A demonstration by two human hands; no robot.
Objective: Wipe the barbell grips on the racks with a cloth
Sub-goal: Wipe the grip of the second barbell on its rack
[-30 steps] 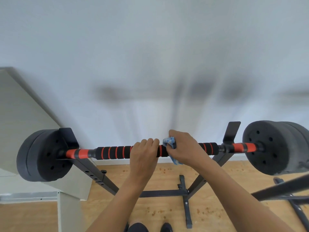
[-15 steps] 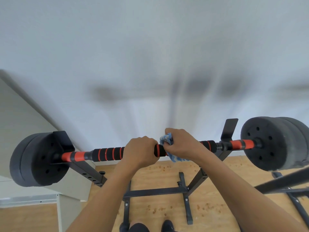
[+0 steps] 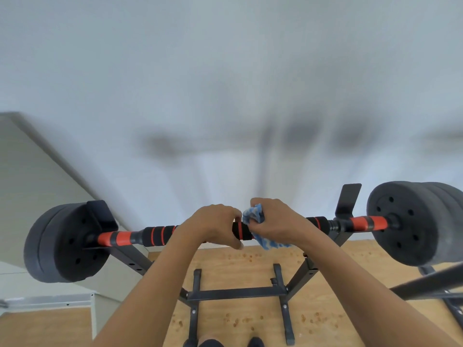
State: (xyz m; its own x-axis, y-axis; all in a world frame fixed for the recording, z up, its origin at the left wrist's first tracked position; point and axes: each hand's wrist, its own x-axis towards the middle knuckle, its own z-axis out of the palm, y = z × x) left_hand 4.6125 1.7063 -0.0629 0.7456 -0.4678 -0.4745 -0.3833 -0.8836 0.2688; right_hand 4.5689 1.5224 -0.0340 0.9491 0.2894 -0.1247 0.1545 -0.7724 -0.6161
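Observation:
A barbell lies across a black rack [image 3: 309,269]. Its grip [image 3: 159,235] is black foam with red rings, and dark weight plates sit at the left end [image 3: 65,242] and the right end [image 3: 413,221]. My left hand [image 3: 213,225] curls over the grip near its middle. Just to its right, my right hand [image 3: 278,222] holds a blue and white cloth [image 3: 254,216] wrapped round the grip. The cloth's loose end hangs below the bar. A short stretch of grip shows between my two hands.
A white wall rises just behind the bar. A grey cabinet [image 3: 37,196] stands at the left, close to the left plate. The rack's base bars [image 3: 235,294] lie on the wooden floor. Another dark frame [image 3: 431,284] reaches in from the right.
Both hands keep their hold on the grip; my left hand has rolled further over the bar. The view has shifted slightly, bringing more of the rack's base into sight.

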